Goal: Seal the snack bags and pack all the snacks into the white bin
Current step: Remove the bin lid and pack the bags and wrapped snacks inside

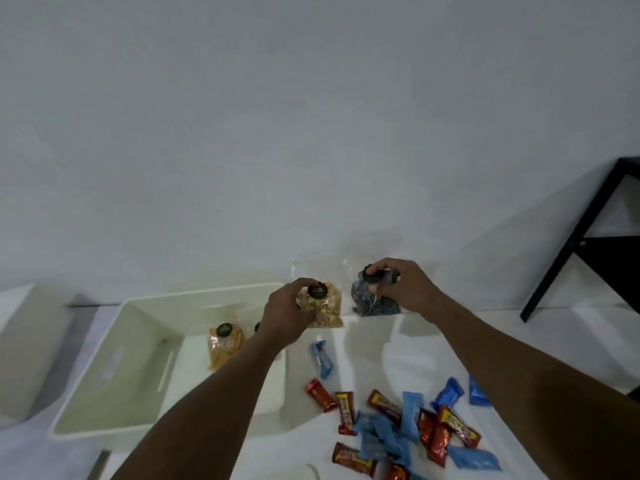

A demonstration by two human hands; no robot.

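Observation:
My left hand (pixel 289 315) grips a clear bag of tan nuts (pixel 327 308) with a round black label, held just right of the white bin (pixel 104 375). My right hand (pixel 401 289) grips the top of a clear bag of dark snacks (pixel 367 301) standing on the table by the wall. Inside the bin lies a bag of orange sticks (pixel 225 348) with a black label; another black-topped bag behind my left wrist is mostly hidden. Red and blue wrapped bars (pixel 398 424) lie scattered on the white table in front.
A single blue bar (pixel 322 358) lies between the bin and the pile. A black shelf frame (pixel 581 244) stands at the right against the wall. A pale box (pixel 31 348) sits left of the bin. A white object (pixel 298 472) shows at the bottom edge.

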